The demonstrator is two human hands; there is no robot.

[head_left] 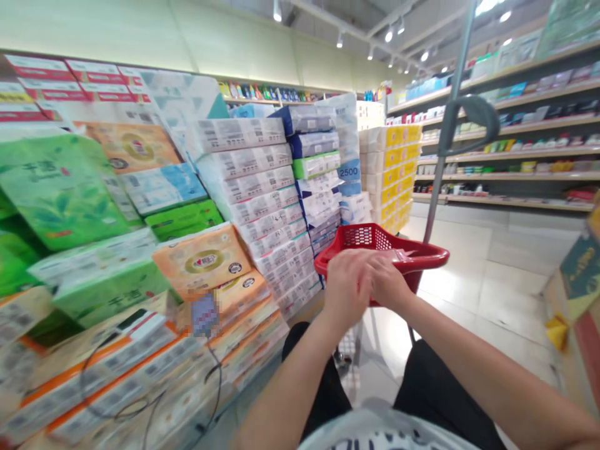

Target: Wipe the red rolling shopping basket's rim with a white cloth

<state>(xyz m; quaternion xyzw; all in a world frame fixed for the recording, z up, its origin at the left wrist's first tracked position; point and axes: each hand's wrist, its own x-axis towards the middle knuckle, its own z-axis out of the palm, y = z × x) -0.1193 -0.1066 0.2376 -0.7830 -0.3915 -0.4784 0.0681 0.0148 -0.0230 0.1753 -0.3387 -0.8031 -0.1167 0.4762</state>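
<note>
Both hands meet right of the middle of the frame, at the near side of a red basket (429,255). The left hand (345,281) and the right hand (387,281) lie close against each other, with fingers bent inward and partly hidden. I cannot tell whether either is clamped on the basket or only resting at its edge. A pale pinkish object (396,254) shows just beyond the right hand, too blurred to name. The hands and forearms cover much of the basket's near side; its back wall, full of holes, and the right end of its rim show clear of them

Behind the basket's right part a grey pole (437,197) rises to the top of the frame, with a grey loop (492,128) on it at upper right. Stacks of white packs (267,206) stand near the basket on its left, and yellow and white boxes (398,178) are piled beyond it. Green packs (56,187) and orange packs (204,259) fill the left of the frame, where a thin dark cable (218,381) hangs at lower left. Loaded shelves (510,153) line the upper right, above a pale, shiny floor (473,300). Dark-trousered legs (445,394) lie below the forearms at the bottom of the frame
</note>
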